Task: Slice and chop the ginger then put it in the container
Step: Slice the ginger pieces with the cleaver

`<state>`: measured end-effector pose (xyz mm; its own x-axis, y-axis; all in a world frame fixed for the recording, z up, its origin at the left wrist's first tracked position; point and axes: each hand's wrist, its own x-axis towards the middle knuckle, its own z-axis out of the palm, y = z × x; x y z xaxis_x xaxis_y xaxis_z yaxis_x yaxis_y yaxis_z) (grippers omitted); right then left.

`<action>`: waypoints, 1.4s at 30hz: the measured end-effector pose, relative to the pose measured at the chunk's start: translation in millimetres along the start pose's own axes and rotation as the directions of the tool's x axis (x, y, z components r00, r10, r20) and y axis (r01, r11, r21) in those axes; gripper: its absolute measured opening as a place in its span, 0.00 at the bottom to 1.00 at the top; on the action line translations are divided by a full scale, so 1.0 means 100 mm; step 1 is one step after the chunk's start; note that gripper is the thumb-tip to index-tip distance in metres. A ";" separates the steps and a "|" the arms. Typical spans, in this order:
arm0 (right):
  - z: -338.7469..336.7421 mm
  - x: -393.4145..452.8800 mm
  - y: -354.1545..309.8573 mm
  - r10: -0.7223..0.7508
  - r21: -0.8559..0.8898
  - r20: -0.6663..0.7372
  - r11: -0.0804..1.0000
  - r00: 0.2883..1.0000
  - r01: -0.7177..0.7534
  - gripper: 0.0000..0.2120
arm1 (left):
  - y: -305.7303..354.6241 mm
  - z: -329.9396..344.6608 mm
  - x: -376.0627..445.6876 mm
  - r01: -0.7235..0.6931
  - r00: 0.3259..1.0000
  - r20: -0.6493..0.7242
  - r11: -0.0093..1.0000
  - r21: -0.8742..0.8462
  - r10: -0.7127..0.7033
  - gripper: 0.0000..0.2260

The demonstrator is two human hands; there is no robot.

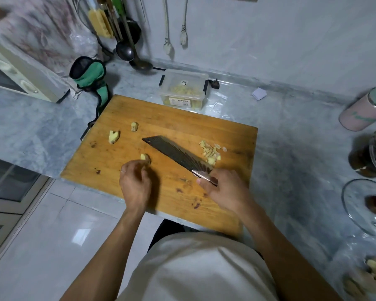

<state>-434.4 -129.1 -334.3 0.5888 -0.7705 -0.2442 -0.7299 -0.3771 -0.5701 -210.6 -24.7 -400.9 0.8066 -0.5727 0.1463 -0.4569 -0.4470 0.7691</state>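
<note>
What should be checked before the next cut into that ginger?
1. Left hand holds the ginger piece: ok.
2. Right hand grips the knife: ok.
3. Fingertips tucked away from the blade: cannot tell.
4. Board lies flat on the counter: ok.
5. Chopped pile lies clear of the blade's left side: ok.
6. Container open to receive ginger: cannot tell.

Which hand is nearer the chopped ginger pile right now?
Right. The right hand grips the knife handle just below the chopped ginger pile; the left hand is across the blade, on a ginger chunk.
</note>
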 end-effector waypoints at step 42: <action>0.04 0.39 -0.69 -0.023 0.136 0.365 0.990 0.931 -0.029 0.30 | -0.03 0.27 0.11 -0.063 0.997 0.037 0.997 0.047 0.062 0.07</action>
<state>-359.4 -131.0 -307.3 0.6913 -0.5214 -0.5003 -0.6927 -0.2810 -0.6642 -210.2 -48.2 -418.6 0.7626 -0.6240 0.1706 -0.5243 -0.4418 0.7280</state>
